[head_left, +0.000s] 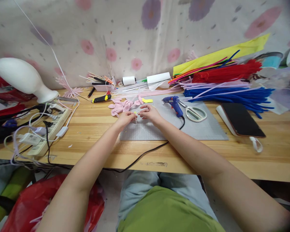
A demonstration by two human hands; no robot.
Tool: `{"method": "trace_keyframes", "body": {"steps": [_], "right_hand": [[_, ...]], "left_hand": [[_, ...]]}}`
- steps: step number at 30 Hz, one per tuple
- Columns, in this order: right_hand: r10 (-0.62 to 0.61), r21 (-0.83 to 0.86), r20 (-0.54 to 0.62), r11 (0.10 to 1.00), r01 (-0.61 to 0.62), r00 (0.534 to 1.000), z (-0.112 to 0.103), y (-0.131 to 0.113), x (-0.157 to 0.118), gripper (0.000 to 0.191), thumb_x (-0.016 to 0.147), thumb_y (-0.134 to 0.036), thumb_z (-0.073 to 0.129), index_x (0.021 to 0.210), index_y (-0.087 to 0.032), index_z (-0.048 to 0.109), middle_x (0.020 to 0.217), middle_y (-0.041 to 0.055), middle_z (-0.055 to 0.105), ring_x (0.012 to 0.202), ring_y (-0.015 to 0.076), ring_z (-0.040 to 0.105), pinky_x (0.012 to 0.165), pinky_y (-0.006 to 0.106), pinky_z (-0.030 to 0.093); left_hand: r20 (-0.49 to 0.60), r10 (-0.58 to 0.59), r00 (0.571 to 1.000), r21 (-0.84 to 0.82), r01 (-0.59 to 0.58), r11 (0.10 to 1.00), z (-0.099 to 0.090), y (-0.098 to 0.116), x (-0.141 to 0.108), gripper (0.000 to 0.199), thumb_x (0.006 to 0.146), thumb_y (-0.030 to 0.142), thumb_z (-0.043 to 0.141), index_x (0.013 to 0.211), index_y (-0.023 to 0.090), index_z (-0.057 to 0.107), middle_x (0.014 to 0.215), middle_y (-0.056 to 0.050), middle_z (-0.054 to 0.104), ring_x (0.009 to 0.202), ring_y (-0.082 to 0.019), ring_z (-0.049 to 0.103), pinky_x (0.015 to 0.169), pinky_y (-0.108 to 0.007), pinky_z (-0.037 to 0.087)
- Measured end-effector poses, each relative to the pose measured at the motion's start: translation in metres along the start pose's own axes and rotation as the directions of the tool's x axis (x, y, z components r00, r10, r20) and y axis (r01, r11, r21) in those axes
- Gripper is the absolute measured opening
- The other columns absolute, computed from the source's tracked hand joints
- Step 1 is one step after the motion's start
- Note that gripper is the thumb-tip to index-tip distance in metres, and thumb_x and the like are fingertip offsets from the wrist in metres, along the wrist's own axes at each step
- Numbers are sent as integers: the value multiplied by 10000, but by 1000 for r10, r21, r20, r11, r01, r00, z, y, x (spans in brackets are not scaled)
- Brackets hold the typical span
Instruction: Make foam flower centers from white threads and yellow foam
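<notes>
Pale wood makes up our bench (91,138), with a red bag (33,196) below it on our left and our legs (140,187) under its edge. A black cord (145,154) runs from the glue gun (175,105) across the front and passes beneath our right forearm.

Both our arms reach over to the grey mat (149,133), which probably spares the wood from glue and cuts. Above its left part, our left hand (127,118) pinches a small pale strand (136,120) between thumb and fingertips, with thin ends hanging down; so fine a thing seems to call for a tip grip. Our right hand (149,113) faces it, fingers half curled and almost meeting the strand; whether they grip it we cannot tell.

To our right lie the phone (244,120) and, on the mat, the glue gun and scissors (198,113), likely set there for easy reach. On our left is a loaded power strip (59,124).

Just past our hands sit a pink bundle (122,106), a yellow piece (147,100) and a cutter (101,98). Farther back, blue stems (227,96) and red stems (227,72) are heaped by colour, perhaps for quick picking, before a flowered curtain (111,29).
</notes>
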State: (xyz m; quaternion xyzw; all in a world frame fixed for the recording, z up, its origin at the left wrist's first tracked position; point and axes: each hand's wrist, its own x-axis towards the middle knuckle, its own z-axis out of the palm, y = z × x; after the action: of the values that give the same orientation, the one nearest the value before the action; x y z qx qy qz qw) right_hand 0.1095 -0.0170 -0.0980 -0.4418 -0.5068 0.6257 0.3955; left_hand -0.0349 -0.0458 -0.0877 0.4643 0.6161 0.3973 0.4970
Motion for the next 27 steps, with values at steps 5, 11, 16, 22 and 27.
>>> {"method": "trace_keyframes", "body": {"steps": [5, 11, 16, 22, 27], "right_hand": [[1, 17, -7, 1000, -1, 1000, 1, 1, 0, 296, 626, -95, 619, 856, -199, 464, 630, -46, 588, 584, 89, 558, 537, 211, 452], [34, 46, -14, 998, -33, 999, -1, -2, -5, 289, 641, -103, 616, 872, -199, 469, 661, -28, 609, 589, 91, 563, 551, 217, 452], [102, 186, 25, 977, -105, 994, -6, 0, -5, 245, 699, -181, 597, 899, -198, 457, 734, -4, 642, 615, 85, 587, 554, 204, 460], [55, 178, 81, 982, -69, 995, -3, 6, -2, 342, 631, -125, 643, 917, -187, 465, 711, -19, 634, 624, 95, 600, 575, 214, 462], [47, 132, 32, 990, -51, 998, 3, 4, 0, 317, 624, -81, 629, 876, -180, 464, 660, -42, 609, 588, 85, 587, 592, 223, 467]], "left_hand": [[31, -9, 999, -67, 11, 998, 1, 0, -2, 126, 619, 223, 651, 643, 135, 565, 636, -5, 645, 611, -88, 581, 693, -253, 450], [91, 7, 996, -174, 9, 985, 0, -2, -8, 311, 575, 203, 749, 779, 130, 526, 655, -23, 651, 644, -128, 634, 677, -278, 466], [61, -4, 998, -182, 15, 983, -1, 0, -10, 361, 550, 221, 782, 793, 128, 531, 660, -25, 647, 660, -144, 646, 689, -300, 481], [-6, -4, 1000, -175, 3, 985, 2, 3, -10, 350, 555, 212, 774, 787, 128, 526, 657, -20, 645, 657, -151, 644, 679, -304, 481], [-15, -10, 1000, -170, 8, 985, 3, 3, -10, 357, 539, 206, 778, 782, 131, 528, 639, -7, 644, 639, -143, 642, 640, -280, 485]]}}
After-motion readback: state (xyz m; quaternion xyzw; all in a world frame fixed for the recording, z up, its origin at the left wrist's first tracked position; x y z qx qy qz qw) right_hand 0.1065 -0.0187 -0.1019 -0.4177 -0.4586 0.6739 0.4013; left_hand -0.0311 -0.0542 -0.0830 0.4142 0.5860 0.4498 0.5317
